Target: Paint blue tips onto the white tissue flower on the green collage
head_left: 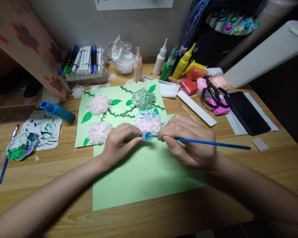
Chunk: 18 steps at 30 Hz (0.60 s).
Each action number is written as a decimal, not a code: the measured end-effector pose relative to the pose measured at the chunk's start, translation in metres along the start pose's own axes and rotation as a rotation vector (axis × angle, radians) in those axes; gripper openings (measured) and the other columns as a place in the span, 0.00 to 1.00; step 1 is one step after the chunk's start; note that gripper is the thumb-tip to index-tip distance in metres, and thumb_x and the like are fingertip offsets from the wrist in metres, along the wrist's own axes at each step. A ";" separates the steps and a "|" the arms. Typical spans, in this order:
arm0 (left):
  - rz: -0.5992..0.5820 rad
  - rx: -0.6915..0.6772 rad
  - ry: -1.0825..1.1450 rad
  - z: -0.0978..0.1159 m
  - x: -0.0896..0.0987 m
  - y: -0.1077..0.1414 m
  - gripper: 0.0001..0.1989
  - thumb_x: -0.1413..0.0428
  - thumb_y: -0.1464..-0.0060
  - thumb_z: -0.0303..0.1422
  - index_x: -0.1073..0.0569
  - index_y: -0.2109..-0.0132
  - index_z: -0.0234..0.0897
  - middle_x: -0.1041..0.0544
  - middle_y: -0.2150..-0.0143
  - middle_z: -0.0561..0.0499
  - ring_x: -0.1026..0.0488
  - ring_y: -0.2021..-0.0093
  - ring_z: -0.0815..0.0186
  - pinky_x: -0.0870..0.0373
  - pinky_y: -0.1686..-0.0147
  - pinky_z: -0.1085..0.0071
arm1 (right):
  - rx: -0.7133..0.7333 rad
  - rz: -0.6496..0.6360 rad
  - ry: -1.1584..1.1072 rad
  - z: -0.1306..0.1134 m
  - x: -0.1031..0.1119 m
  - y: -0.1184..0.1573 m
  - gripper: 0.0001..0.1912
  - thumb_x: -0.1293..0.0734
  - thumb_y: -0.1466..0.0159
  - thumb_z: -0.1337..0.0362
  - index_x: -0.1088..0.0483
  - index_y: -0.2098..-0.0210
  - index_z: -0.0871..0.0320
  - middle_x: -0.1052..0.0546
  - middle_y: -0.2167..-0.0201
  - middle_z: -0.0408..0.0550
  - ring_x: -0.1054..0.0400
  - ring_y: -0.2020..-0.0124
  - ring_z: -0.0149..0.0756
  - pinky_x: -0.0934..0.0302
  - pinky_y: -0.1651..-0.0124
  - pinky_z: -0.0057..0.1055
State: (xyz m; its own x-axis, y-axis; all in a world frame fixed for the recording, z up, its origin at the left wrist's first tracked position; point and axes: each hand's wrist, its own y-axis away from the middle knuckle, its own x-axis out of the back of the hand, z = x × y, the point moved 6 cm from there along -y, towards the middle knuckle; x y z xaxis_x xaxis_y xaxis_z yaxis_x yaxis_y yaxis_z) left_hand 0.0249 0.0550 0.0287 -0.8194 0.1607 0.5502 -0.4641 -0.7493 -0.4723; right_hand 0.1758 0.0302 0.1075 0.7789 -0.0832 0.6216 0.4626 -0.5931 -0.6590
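Observation:
Between thumb and fingers, my left hand (121,142) pinches a small blue cap (147,136). My right hand (191,140) grips a blue paintbrush (213,143), its tip at the cap's opening. Just behind them lies a green sheet with paper flowers (119,102). Its lower right flower (148,121) is pale pink with blue on its top, and the upper right flower (143,98) is painted green. The two left flowers are pale pink. A second green sheet (129,178) lies under my hands.
An uncapped blue bottle (58,111) lies at left, near a paint palette (22,146) and another brush (5,165). Behind are a marker box (85,76), a glass bowl (124,62) and a green paint bottle (168,68). Scissors (215,97) and a black phone (249,113) lie at right.

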 end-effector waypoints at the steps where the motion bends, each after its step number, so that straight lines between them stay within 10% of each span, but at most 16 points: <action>1: 0.000 -0.002 -0.004 0.000 0.000 0.000 0.03 0.41 0.43 0.32 0.25 0.61 0.38 0.21 0.66 0.49 0.24 0.65 0.66 0.28 0.63 0.69 | -0.008 -0.007 -0.006 0.001 0.000 0.000 0.09 0.41 0.33 0.70 0.33 0.69 0.57 0.26 0.76 0.45 0.35 0.74 0.31 0.38 0.66 0.30; 18: -0.023 -0.019 -0.016 0.003 -0.001 -0.002 0.02 0.42 0.42 0.30 0.25 0.61 0.38 0.20 0.66 0.50 0.25 0.65 0.67 0.28 0.63 0.71 | -0.010 -0.085 -0.094 0.008 -0.007 0.000 0.09 0.42 0.32 0.68 0.33 0.67 0.59 0.24 0.73 0.47 0.34 0.71 0.31 0.37 0.62 0.29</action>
State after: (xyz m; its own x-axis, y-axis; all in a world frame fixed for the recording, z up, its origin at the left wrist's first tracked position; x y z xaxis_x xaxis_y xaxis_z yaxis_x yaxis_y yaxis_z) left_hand 0.0278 0.0547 0.0315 -0.8032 0.1676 0.5716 -0.4892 -0.7332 -0.4723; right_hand 0.1739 0.0368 0.0996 0.7735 0.0425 0.6324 0.5246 -0.6029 -0.6011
